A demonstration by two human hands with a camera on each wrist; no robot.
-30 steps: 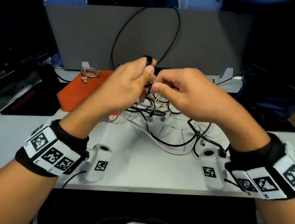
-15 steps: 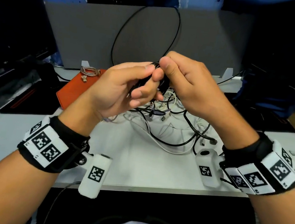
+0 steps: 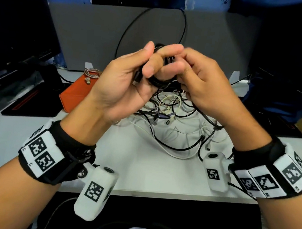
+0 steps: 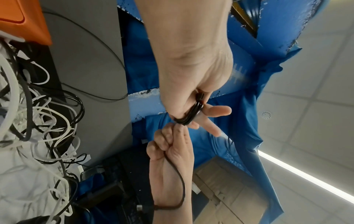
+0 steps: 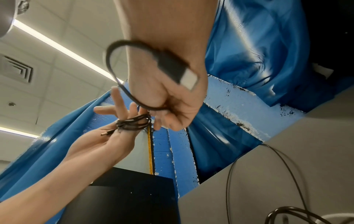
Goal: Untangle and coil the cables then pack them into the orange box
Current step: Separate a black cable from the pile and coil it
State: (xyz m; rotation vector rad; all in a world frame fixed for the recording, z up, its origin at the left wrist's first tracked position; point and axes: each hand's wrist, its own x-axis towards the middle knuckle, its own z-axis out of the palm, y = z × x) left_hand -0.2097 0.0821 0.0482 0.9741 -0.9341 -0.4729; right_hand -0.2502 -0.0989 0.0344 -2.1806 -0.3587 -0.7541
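Note:
A thin black cable (image 3: 157, 81) is wound in several turns round the fingers of my left hand (image 3: 130, 76), which is raised above the table with its palm turned toward me. The coil (image 4: 189, 115) crosses the fingers in the left wrist view, and a small plug (image 5: 107, 133) sticks out of it. Close on the right, my right hand (image 3: 203, 83) pinches the cable's free length. That length loops past the right wrist and ends in a blurred USB plug (image 5: 178, 71). The orange box (image 3: 73, 93) lies flat at the left of the table.
A tangle of black and white cables (image 3: 173, 117) lies on the white table (image 3: 146, 181) under my hands. A coiled braided cable (image 3: 92, 73) rests on the orange box. A grey board (image 3: 99, 33) stands behind, and dark monitors (image 3: 13, 27) are to the left.
Both hands have risen. The left hand has turned its palm toward me, and the right hand has carried the black cable round the left fingers.

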